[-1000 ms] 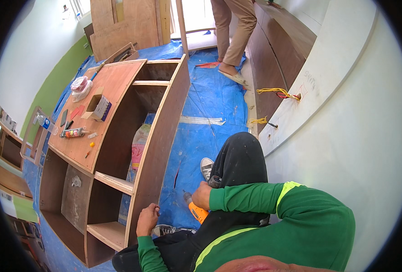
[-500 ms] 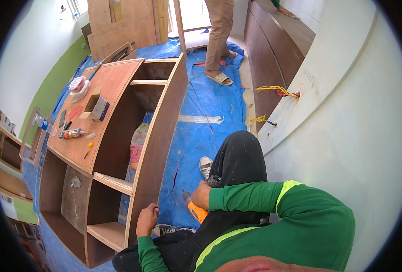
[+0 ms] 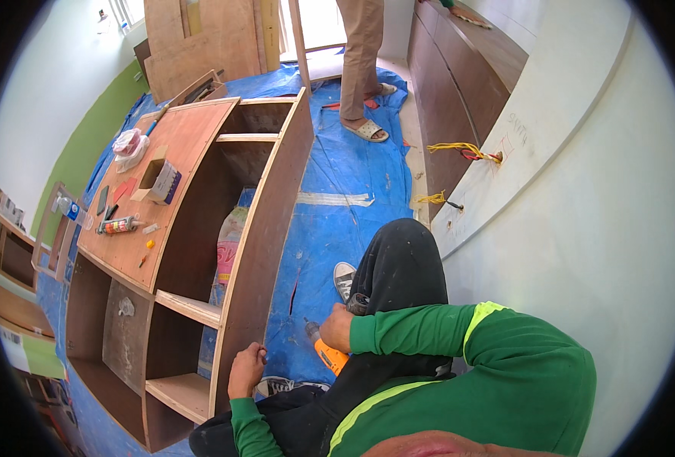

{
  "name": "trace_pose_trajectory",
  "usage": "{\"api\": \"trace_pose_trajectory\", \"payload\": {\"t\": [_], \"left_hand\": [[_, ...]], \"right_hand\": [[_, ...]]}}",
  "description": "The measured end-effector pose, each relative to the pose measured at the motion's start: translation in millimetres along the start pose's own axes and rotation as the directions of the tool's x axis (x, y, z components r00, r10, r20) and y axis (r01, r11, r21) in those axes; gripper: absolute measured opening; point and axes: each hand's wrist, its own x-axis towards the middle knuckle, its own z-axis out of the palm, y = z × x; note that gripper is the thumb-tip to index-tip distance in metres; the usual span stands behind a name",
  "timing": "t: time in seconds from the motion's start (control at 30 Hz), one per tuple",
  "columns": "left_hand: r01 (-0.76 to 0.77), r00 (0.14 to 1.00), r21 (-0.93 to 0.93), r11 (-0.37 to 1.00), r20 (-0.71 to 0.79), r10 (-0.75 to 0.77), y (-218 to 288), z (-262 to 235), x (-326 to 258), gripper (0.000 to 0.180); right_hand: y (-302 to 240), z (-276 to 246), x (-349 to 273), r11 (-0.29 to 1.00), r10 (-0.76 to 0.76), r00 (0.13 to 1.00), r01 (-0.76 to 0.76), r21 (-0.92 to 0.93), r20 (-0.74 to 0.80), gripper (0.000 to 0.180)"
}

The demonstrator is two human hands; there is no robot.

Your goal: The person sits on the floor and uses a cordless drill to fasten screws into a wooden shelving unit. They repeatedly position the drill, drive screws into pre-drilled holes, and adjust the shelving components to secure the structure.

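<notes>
My right hand [image 3: 339, 329] is closed around an orange power drill [image 3: 330, 356], whose dark chuck points away from me over the blue sheet. The drill rests close to my bent leg. My left hand [image 3: 247, 369] has its fingers curled together beside the near edge of a brown wooden cabinet frame [image 3: 260, 221]. Whatever those fingers may hold is hidden or too small to make out. The cabinet lies on my left, with several open compartments.
On the cabinet's plywood panel lie an open cardboard box [image 3: 160, 183], a sealant tube [image 3: 118, 225] and a plastic bag [image 3: 130, 147]. Yellow wires [image 3: 459, 151] stick out of the white panel [image 3: 535, 107] on my right. Ahead, another person [image 3: 362, 76] stands on the blue sheet [image 3: 337, 164].
The view has shifted very slightly, and the other person's hand at the top has moved a little to the left. My hands and the drill stay where they were.
</notes>
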Motion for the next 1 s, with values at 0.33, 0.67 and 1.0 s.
{"api": "trace_pose_trajectory", "payload": {"t": [0.33,0.67,1.0], "left_hand": [[0.004,1.0,0.003,1.0,0.005,-0.004,2.9,-0.9,-0.7,0.021],[-0.012,1.0,0.021,1.0,0.011,0.011,0.9,-1.1,-0.2,0.021],[0.011,1.0,0.027,1.0,0.014,-0.011,4.9,-1.9,-1.4,0.021]], "right_hand": [[0.2,4.4,1.8,1.0,-0.004,0.999,0.005,0.02,-0.036,0.021],[0.1,2.6,0.1,1.0,-0.002,1.0,0.003,0.012,-0.026,0.02],[-0.4,5.3,1.3,1.0,0.005,1.0,-0.005,0.0,-0.019,0.021]]}}
